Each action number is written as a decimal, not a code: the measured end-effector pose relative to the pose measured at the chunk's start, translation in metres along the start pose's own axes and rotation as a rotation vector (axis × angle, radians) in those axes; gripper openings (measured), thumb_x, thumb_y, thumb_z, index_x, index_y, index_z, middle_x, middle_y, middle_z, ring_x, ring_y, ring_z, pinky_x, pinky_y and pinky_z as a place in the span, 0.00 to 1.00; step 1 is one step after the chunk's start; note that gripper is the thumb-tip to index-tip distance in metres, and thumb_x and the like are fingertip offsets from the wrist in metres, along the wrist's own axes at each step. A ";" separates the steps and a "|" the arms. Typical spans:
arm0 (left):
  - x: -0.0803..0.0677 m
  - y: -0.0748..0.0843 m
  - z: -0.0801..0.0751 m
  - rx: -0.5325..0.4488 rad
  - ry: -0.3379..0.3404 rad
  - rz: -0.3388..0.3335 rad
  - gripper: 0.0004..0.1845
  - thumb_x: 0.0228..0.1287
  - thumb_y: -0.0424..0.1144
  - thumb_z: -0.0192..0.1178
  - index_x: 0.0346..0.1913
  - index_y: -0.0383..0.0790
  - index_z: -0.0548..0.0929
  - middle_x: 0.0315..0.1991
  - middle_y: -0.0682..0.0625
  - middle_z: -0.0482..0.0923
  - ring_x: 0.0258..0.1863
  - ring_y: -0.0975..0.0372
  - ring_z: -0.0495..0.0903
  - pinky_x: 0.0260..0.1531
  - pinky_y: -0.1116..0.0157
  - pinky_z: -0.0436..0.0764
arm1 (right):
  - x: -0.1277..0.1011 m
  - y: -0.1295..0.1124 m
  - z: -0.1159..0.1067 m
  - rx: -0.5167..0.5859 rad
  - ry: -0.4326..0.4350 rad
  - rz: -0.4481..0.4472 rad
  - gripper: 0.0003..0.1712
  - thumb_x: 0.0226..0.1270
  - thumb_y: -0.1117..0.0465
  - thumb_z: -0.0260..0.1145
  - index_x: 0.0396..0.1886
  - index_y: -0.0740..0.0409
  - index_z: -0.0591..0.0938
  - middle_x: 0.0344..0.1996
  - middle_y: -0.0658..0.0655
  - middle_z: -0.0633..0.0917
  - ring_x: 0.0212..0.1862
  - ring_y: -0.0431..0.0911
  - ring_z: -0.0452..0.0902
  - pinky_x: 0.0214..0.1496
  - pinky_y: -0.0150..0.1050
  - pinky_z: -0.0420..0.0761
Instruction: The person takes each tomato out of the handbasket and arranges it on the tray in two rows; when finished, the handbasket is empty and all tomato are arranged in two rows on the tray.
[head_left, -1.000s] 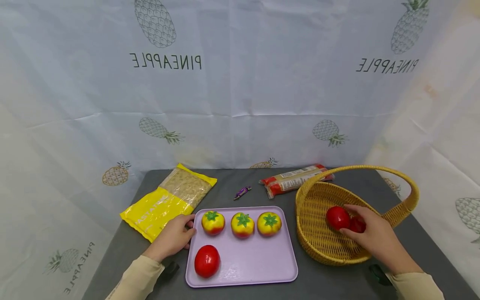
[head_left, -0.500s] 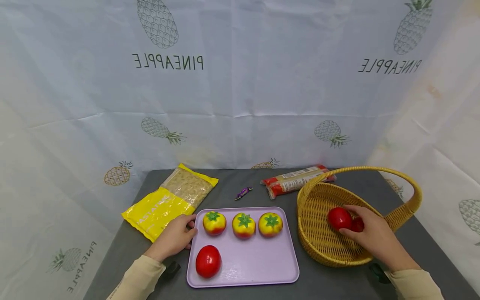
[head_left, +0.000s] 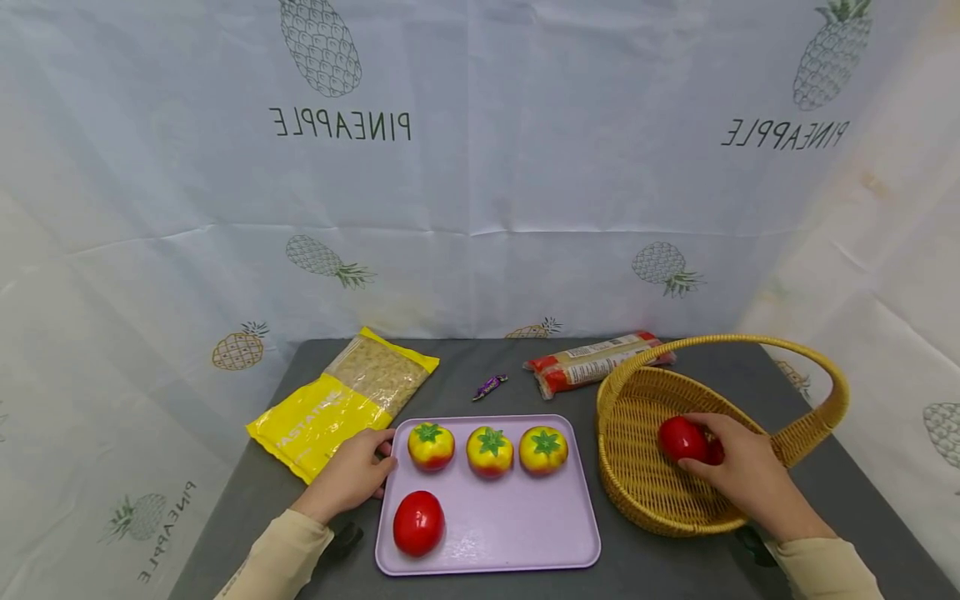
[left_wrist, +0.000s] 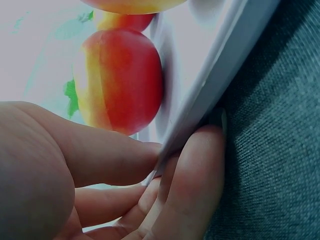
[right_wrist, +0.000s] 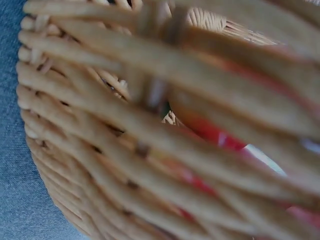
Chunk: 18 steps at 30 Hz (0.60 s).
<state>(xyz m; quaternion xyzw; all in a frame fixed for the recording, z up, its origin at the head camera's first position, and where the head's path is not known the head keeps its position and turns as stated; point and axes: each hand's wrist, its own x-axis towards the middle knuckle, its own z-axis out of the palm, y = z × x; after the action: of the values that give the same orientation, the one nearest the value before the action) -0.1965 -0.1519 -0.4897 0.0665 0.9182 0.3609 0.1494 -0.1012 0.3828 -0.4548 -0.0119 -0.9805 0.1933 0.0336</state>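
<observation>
Nothing moved, right hand (head_left: 742,475) grip holds red tomato (head_left: 681,439), inside basket (head_left: 637,492)

A glossy red tomato (head_left: 680,439) is gripped by the right hand (head_left: 746,477) inside a woven yellow basket (head_left: 637,492), a second red one being half hidden behind it; the lilac tray (head_left: 525,533) is pinched at its near-left rim by the left hand (head_left: 348,477); seen through the basket's slats, the red fruit is blurred in the right wrist view.
</observation>
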 end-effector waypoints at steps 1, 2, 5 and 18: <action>0.000 0.000 0.000 0.002 0.001 0.000 0.29 0.65 0.36 0.67 0.68 0.37 0.74 0.40 0.48 0.76 0.24 0.61 0.77 0.23 0.69 0.84 | 0.000 0.000 0.000 0.000 0.002 0.001 0.42 0.53 0.48 0.80 0.65 0.61 0.76 0.60 0.69 0.78 0.55 0.67 0.79 0.48 0.68 0.81; 0.000 0.000 0.000 0.000 0.000 -0.001 0.29 0.65 0.36 0.67 0.68 0.37 0.74 0.40 0.48 0.76 0.24 0.61 0.77 0.23 0.69 0.84 | -0.001 -0.001 0.000 0.004 0.004 0.004 0.42 0.53 0.47 0.79 0.65 0.60 0.76 0.60 0.69 0.79 0.55 0.66 0.79 0.49 0.68 0.81; 0.001 0.000 0.001 -0.001 -0.002 -0.004 0.29 0.65 0.36 0.67 0.68 0.37 0.74 0.40 0.48 0.76 0.25 0.61 0.77 0.23 0.69 0.84 | -0.004 -0.003 -0.003 0.021 0.016 0.005 0.42 0.55 0.43 0.78 0.65 0.59 0.76 0.60 0.68 0.79 0.56 0.66 0.79 0.48 0.65 0.83; -0.001 0.001 0.000 0.001 0.006 0.003 0.28 0.65 0.36 0.66 0.68 0.36 0.74 0.39 0.48 0.76 0.24 0.61 0.77 0.23 0.69 0.84 | -0.020 -0.044 -0.016 0.018 0.108 -0.059 0.43 0.50 0.39 0.79 0.63 0.52 0.78 0.58 0.62 0.82 0.55 0.61 0.80 0.48 0.63 0.84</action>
<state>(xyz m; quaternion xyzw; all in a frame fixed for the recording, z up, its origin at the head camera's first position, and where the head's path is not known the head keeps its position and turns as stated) -0.1958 -0.1512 -0.4887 0.0670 0.9186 0.3609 0.1462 -0.0801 0.3479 -0.4245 0.0066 -0.9754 0.2001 0.0924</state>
